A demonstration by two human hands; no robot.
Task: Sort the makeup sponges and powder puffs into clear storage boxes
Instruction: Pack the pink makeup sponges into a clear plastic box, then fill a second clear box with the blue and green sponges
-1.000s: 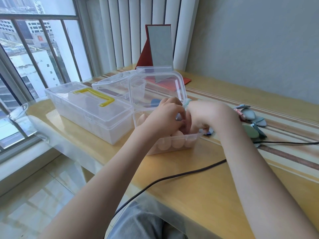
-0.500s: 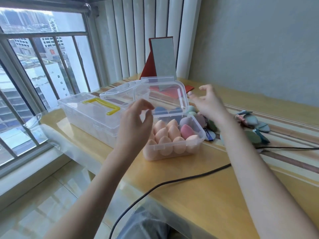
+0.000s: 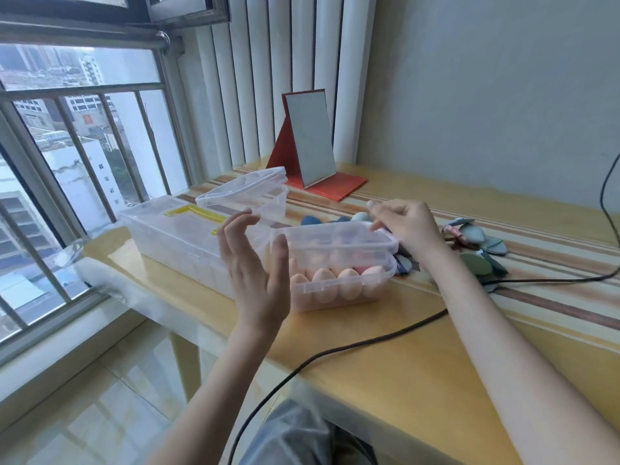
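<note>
- I see the small clear box (image 3: pixel 342 290) on the yellow surface (image 3: pixel 385 364), packed with peach egg-shaped sponges (image 3: pixel 323 280) and at least one pink one.
- Its lid (image 3: pixel 335 241) is tilted partway down over the sponges, not yet seated on the rim.
- My right hand (image 3: pixel 407 226) sits at the lid's far right corner, fingers bent onto its edge; I cannot tell whether that grip pinches it or only touches.
- My left hand (image 3: pixel 255 266) hovers at the lid's left end, grip wide, fingers straight, thumb against the lid's corner.
- Blue and green sponges (image 3: pixel 335 219) lie just behind the box.
- Flat green and grey puffs (image 3: pixel 476 250) lie to the right, near a black cable (image 3: pixel 369 342).
- A long box with a yellow handle (image 3: pixel 177 236) stands left, another open box (image 3: pixel 251 199) behind, and a red-framed mirror (image 3: pixel 312 142) beyond.
</note>
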